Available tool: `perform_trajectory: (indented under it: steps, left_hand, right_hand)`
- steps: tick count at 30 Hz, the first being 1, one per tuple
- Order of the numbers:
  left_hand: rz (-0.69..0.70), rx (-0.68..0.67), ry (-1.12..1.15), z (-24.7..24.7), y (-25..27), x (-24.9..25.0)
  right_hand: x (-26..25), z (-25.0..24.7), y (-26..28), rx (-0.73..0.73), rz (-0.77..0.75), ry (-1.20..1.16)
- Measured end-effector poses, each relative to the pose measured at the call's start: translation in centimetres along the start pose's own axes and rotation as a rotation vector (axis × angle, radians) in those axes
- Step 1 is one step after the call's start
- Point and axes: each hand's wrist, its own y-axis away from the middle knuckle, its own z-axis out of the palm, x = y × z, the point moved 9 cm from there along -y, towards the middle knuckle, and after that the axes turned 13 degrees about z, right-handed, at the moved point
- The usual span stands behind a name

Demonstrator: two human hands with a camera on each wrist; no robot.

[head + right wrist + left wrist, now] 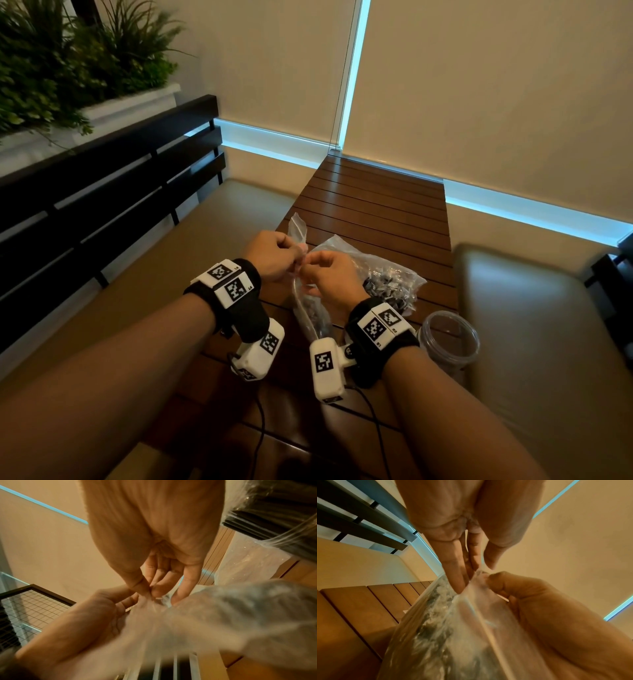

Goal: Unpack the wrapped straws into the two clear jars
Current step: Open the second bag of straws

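Above the slatted wooden table (376, 205), the left hand (274, 255) and right hand (330, 277) meet at the top of a clear plastic bag (308, 308) of dark wrapped straws — each pinches the film between thumb and curled fingers. A second bag of straws (387, 281) lies on the table behind the right hand. One clear jar (448, 339) stands open at the table's right edge — just beside the right wrist.

A dark brown slatted wooden table (376, 205) carried the things. A clear plastic bag (394, 277) of dark wrapped straws lay near its middle. At about four o'clock from the bag, an open clear jar (448, 339) stood by the table's edge.
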Motion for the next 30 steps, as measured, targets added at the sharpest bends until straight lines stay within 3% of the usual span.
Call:
perform_trajectory:
  steps: [7, 11, 17, 21, 30]
  left_hand:
    - [-0.074, -0.204, -0.199, 1.0, 0.1, -0.4]
    - [-0.06, -0.151, -0.128, 1.9, 0.0, 0.1]
    - [-0.118, -0.15, -0.01, 2.3, 0.2, -0.4]
    - [0.023, -0.122, -0.316, 1.5, -0.6, 1.0]
    - [0.063, -0.147, -0.717, 1.3, -0.9, 2.9]
  right_hand:
    - [-0.6, -2.0, -0.7, 0.209, -0.073, -0.053]
    - [-1.7, -2.6, -0.2, 0.282, -0.134, 0.066]
    - [-1.7, -2.7, 0.1, 0.221, -0.13, 0.071]
    - [-1.7, -1.9, -0.2, 0.232, -0.11, 0.297]
    - [-3.7, -2.8, 1.3, 0.457, -0.229, 0.498]
